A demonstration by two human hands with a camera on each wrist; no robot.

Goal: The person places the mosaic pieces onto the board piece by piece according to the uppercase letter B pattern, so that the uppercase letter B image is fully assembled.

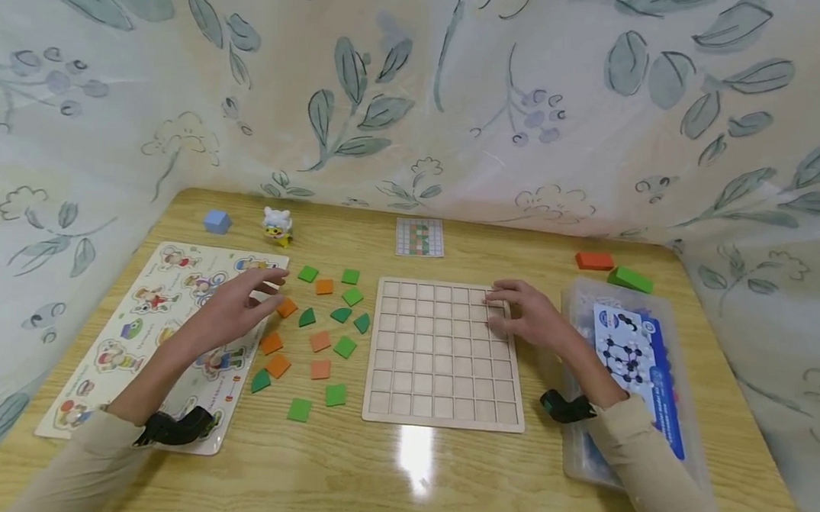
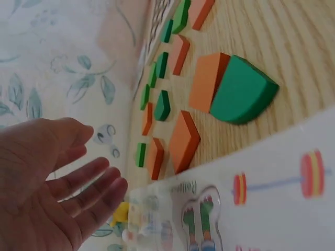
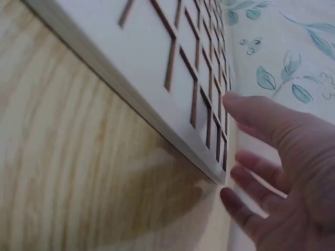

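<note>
My left hand (image 1: 232,309) hovers over the right edge of the puzzle board (image 1: 126,305), fingers loosely bent and holding nothing. Just right of it lie loose flat pieces: orange squares (image 1: 278,367), green squares (image 1: 299,410), salmon squares (image 1: 319,370) and dark green quarter rounds (image 2: 245,91). My right hand (image 1: 527,314) is at the right edge of the wooden grid board (image 1: 447,353), its fingertips overlapping the upper right cells in the head view. In the right wrist view, the thumb and fingers are spread apart beside the board's corner, with nothing between them.
A small pattern card (image 1: 420,237) lies behind the grid board. At the back left are a blue block (image 1: 217,221) and a toy figure (image 1: 278,226). On the right, a plastic case (image 1: 580,447) sits under my right forearm, with red (image 1: 594,261) and green blocks (image 1: 630,279) behind it.
</note>
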